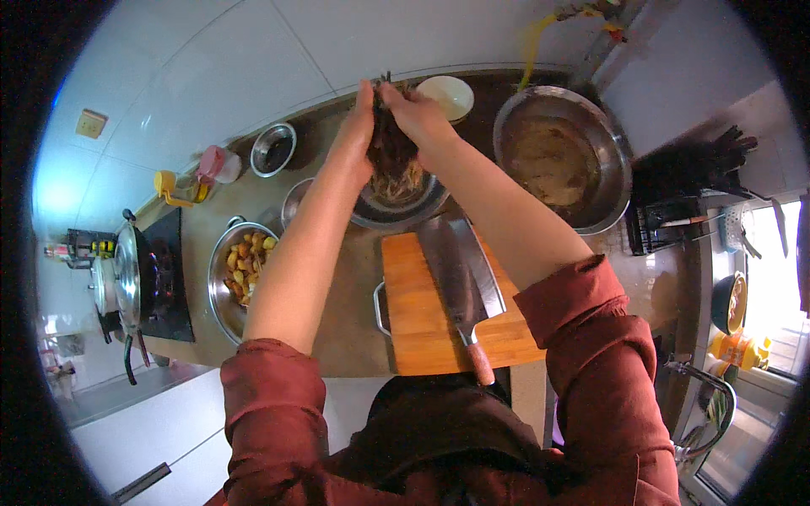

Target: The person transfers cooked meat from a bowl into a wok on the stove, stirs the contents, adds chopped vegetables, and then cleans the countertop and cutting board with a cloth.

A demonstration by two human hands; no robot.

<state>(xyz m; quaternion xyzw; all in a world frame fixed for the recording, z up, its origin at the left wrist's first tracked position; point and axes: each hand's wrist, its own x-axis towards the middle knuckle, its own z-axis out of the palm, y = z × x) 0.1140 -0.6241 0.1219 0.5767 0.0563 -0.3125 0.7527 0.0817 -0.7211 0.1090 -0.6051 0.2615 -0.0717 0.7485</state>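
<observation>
Between my left hand (362, 126) and my right hand (421, 120) is a bundle of dark, stringy food (391, 142), pressed from both sides. It is over a round metal bowl (405, 218) that holds pale, thin strands (398, 186). What the food is, I cannot tell. Nearer to me, a wooden cutting board (411, 303) lies on the counter. Across it rests a cleaver (452, 272) with a wooden handle pointing towards me. A white bowl (452, 98) stands just beyond my right hand.
A large metal basin (614, 183) with murky liquid stands right, beside a black rack (639, 221). At left are a metal pot (218, 278) of browned food chunks, a small metal bowl (273, 150), a pink-lidded jar (218, 166), a yellow-topped container (180, 188) and a black cooktop (171, 278).
</observation>
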